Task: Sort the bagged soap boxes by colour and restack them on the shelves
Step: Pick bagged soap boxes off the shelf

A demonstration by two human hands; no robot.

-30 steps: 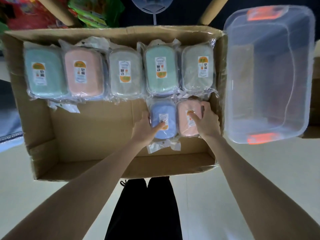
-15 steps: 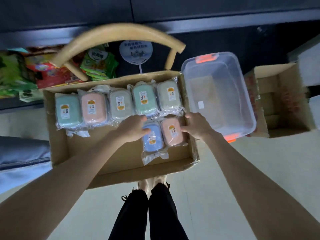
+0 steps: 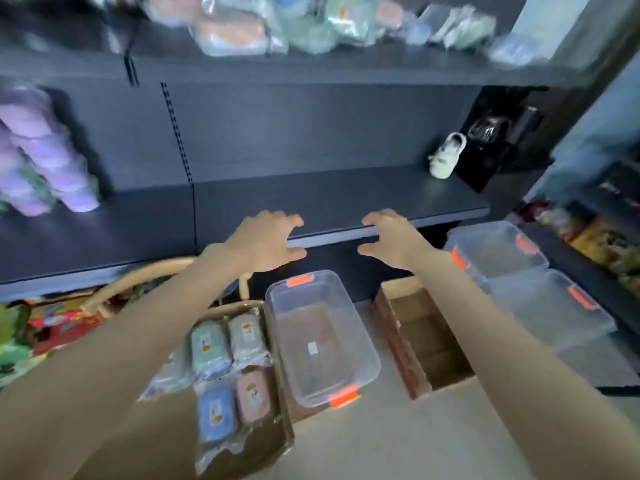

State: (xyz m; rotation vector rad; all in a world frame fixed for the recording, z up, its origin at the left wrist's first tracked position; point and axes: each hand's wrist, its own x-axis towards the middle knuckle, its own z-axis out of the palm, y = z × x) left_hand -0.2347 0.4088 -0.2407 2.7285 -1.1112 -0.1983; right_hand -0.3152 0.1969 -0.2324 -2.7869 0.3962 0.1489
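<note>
While we are facing a dark shelving unit point(image 3: 311, 133), its top shelf point(image 3: 346, 69) is carrying a blurred heap of bagged soap boxes point(image 3: 235, 36) in mixed colours along its front edge. Below, a cardboard box point(image 3: 270, 448) is sitting on the floor, with a clear tub point(image 3: 363, 341) just beside its right wall. Our left hand point(image 3: 266, 242) and right hand point(image 3: 391, 237) are hovering apart before the middle shelf's point(image 3: 329, 199) front edge, both empty, fingers spread and loosely curved. Four more bagged boxes are lying at the cardboard box's right end: green point(image 3: 209, 348), grey point(image 3: 246, 336), blue point(image 3: 216, 414) and pink point(image 3: 252, 393). We are judging this as a fetching step with nothing yet in hand. The next move is probably calling for both hands to go up to the heap and grip bags of one colour.
</note>
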